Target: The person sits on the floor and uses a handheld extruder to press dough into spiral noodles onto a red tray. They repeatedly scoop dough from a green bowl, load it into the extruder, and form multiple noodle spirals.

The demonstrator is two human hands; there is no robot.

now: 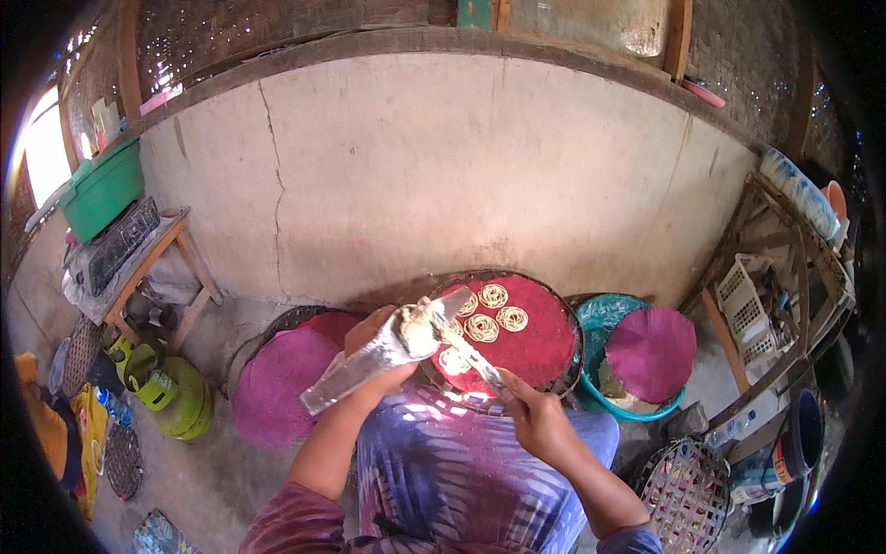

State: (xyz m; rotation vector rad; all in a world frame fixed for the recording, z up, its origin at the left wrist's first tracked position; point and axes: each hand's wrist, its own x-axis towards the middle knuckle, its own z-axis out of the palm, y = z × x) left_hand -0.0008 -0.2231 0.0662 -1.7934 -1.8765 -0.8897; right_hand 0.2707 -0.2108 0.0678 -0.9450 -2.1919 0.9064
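We count five pale dough spirals (482,327) on one red round tray (540,346). Our left hand (374,355) wraps its fingers around the clear dough-filled bag (383,355); our right hand (535,415) grips a thin knife (471,355) scraping its mouth. One spiral sits partly hidden behind the blade.

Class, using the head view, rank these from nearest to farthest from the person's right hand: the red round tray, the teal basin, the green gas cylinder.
1. Red round tray: just ahead of the right hand.
2. Teal basin: to its right.
3. Green gas cylinder: far left, on the floor.
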